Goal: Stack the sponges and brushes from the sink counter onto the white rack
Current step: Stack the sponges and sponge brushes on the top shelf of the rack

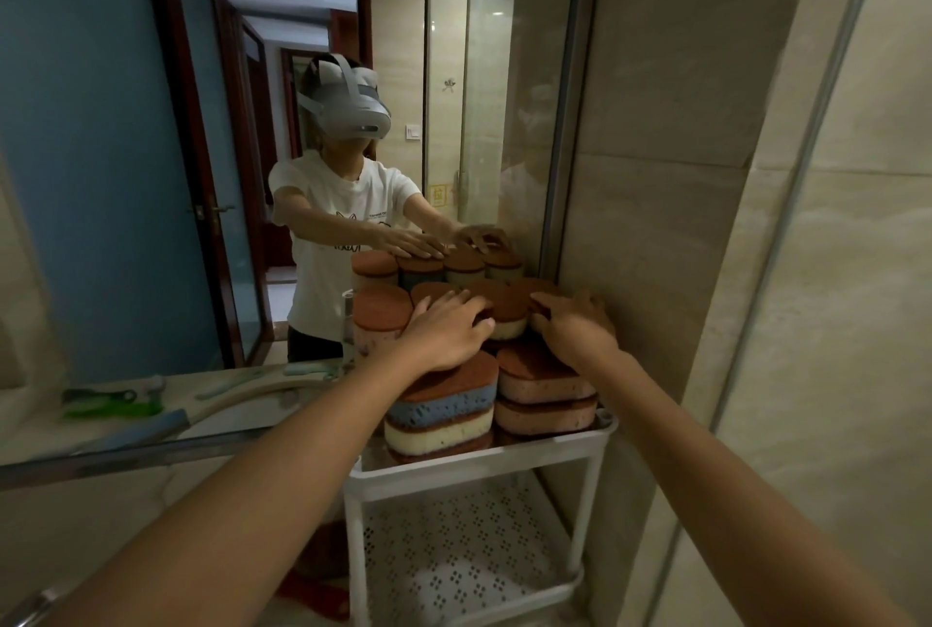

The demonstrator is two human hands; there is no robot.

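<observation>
Both our hands rest on the top sponge at the back of the upper shelf of the white rack. The left hand lies on it with fingers nearly straight and thumb at its side, while the right hand bends over its edge and hides its own fingertips, so we cannot tell if it really grips. More sponge stacks fill the front of this shelf, partly covered by our arms, and left of the rack the brushes lie on the counter, blurred and hard to separate.
</observation>
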